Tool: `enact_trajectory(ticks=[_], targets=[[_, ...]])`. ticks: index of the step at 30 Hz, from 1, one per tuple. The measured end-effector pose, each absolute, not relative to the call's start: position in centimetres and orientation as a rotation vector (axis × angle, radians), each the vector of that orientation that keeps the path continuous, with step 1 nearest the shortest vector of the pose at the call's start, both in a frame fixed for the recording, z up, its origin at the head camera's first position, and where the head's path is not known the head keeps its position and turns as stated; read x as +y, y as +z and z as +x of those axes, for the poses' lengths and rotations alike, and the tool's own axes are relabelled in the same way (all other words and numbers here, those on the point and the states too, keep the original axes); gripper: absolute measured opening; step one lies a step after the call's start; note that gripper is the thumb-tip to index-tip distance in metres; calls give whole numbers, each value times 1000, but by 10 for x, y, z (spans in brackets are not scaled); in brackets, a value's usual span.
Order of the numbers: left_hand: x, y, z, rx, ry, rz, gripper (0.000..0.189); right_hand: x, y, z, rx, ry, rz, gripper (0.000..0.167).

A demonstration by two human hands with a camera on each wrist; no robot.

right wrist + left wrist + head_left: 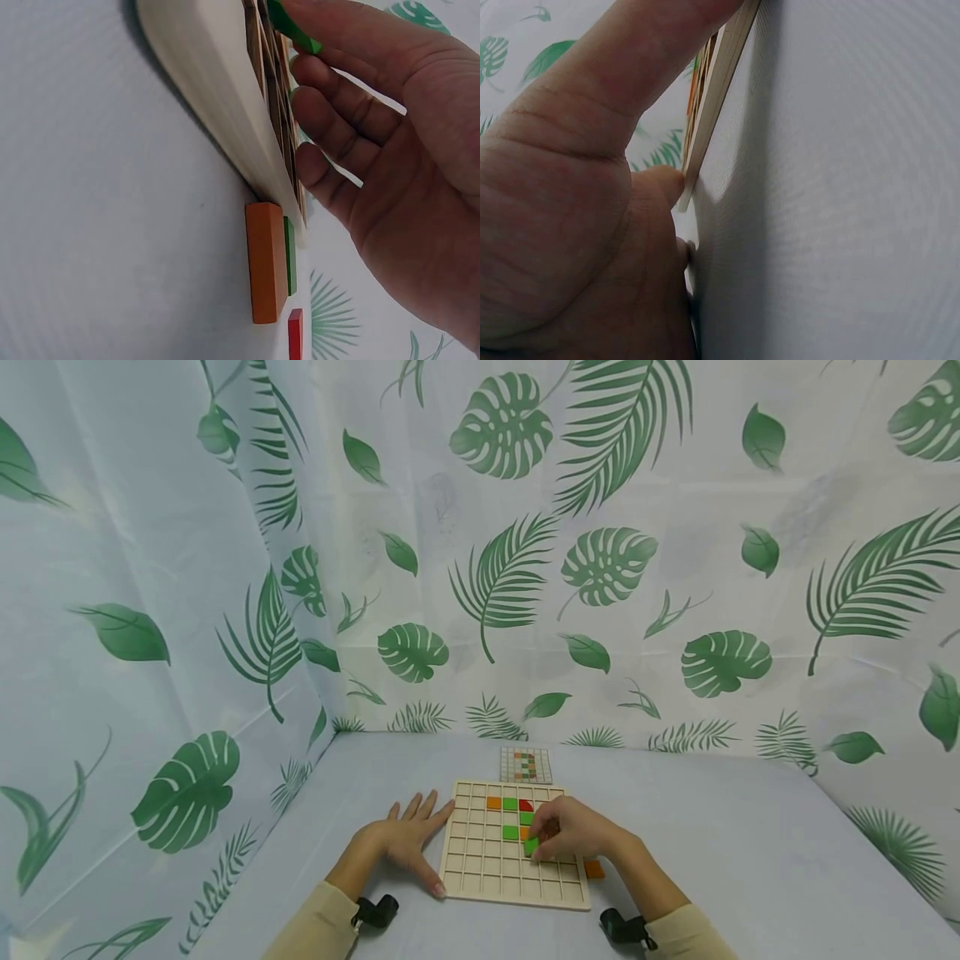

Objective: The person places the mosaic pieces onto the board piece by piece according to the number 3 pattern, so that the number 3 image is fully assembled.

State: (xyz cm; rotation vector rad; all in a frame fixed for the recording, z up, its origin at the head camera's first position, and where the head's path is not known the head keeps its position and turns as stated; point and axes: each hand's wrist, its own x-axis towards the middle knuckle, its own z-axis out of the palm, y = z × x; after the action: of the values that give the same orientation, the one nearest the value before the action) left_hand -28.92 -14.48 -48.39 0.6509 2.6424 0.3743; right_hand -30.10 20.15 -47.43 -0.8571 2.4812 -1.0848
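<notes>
A wooden grid board (487, 868) lies flat, with orange (493, 803), green and red (526, 806) tiles set in some squares. My left hand (401, 843) is spread along the board's left edge, thumb at the near left corner and fingertips by the upper side. Over the right half of the board, my right hand (573, 831) pinches a green tile (531, 847) between thumb and fingers. In the right wrist view that green tile (296, 30) is tilted close over the grid, partly hidden by the thumb. The other fingers curl loosely beneath.
A small patterned card (525, 766) with a coloured grid lies behind the board. Beside the board's right edge are an orange tile (262, 262), a green tile (290, 255) and a red tile (295, 334). Leaf-printed curtains (510, 677) stand behind and left of the table.
</notes>
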Motion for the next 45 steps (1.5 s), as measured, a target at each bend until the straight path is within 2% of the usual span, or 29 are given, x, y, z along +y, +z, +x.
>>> enact_trajectory(ticks=[34, 45], targets=[[-144, -482, -288, 2645, 362, 661, 138, 195, -469, -295, 2486, -1032, -874, 16], [-144, -480, -287, 2637, 386, 654, 139, 194, -469, -294, 2533, -978, -892, 20]])
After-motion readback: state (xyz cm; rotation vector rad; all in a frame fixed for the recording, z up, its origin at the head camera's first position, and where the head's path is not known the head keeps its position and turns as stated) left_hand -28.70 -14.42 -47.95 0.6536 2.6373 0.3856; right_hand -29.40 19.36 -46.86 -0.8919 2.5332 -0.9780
